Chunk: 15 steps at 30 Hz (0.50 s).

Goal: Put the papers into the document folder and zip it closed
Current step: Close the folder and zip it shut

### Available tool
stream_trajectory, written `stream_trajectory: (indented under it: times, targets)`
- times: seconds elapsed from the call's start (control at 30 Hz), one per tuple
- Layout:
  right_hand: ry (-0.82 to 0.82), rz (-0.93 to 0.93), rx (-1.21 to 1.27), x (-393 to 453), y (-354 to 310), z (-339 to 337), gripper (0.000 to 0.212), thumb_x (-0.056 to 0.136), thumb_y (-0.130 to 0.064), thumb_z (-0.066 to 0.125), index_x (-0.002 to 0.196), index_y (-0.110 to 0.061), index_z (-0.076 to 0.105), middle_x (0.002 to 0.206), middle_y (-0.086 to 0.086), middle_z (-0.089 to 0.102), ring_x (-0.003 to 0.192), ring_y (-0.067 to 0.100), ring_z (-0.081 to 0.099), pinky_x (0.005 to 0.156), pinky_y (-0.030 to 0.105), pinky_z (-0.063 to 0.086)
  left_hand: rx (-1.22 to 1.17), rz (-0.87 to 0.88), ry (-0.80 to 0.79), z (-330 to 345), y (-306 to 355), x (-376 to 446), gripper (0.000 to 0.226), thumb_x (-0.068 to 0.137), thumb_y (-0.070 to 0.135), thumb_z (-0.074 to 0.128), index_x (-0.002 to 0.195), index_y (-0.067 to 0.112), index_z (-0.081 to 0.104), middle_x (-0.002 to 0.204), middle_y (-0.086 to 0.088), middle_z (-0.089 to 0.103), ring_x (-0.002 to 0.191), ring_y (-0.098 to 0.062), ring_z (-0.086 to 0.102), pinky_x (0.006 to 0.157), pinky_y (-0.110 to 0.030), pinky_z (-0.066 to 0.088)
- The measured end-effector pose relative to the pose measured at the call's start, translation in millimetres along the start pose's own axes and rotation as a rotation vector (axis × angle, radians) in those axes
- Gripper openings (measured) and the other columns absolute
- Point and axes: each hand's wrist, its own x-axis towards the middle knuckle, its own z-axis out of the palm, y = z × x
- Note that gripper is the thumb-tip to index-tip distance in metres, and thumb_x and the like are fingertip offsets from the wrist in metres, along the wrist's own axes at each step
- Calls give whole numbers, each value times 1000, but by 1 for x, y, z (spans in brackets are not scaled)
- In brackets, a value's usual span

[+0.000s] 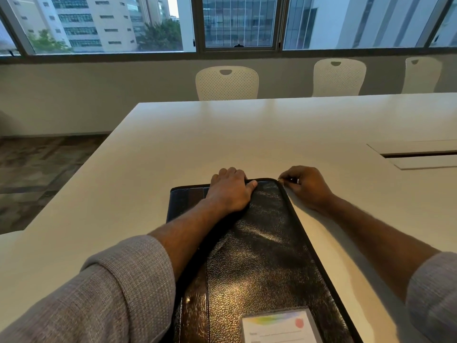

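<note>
A black leather document folder [264,243] lies folded shut on the white table [222,134], running from the near edge toward the middle. A label card [278,326] sits in a clear pocket on its cover. My left hand [228,189] grips the folder's far edge, fingers curled over it and thumb on the cover. My right hand [305,185] pinches the small metal zipper pull [280,179] at the folder's far right corner. No papers are visible.
A cable hatch [418,154] is set into the table at the right. Three white perforated chairs [227,82] stand along the far side under the windows. The table's left edge drops to a carpeted floor [37,169].
</note>
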Motion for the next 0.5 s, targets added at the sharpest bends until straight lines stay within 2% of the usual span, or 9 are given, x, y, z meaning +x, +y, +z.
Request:
stream_trajectory:
  times: [0.13,0.27,0.33,0.4,0.5]
  targets:
    - [46,-9,45,5,-8,4,7,82,-7,70,84,-9,77,76,4,69,66,2,57,60,14,42,-25,23,-2,-3,0,1,46,96,54,39,119,16,55,120,-5,54,114,-22,44,100,-42,33]
    - [-37,-42,84,15,-11,6,7,80,-10,72,84,-7,77,78,9,70,67,3,59,61,10,42,-43,49,-9,-1,1,0,44,95,53,43,118,17,55,118,-4,53,113,-21,44,98,-41,34]
    - [-103,-60,32,23,-9,4,10,82,-10,71,90,-5,76,84,10,73,72,9,64,69,17,48,-59,44,-13,0,1,1,44,94,53,46,118,17,55,118,-4,54,113,-21,44,97,-40,34]
    - [-161,-88,-55,34,-9,1,14,83,-10,71,95,-6,76,90,11,75,80,19,67,76,32,53,-79,31,-24,-1,0,3,45,93,53,49,118,16,57,118,-4,55,112,-21,46,95,-40,36]
    - [-254,-140,-137,49,-19,1,14,85,-11,68,96,-9,76,94,7,75,84,17,67,80,37,55,-124,6,-27,-2,0,6,46,90,52,56,116,15,61,116,-5,59,109,-21,50,93,-39,42]
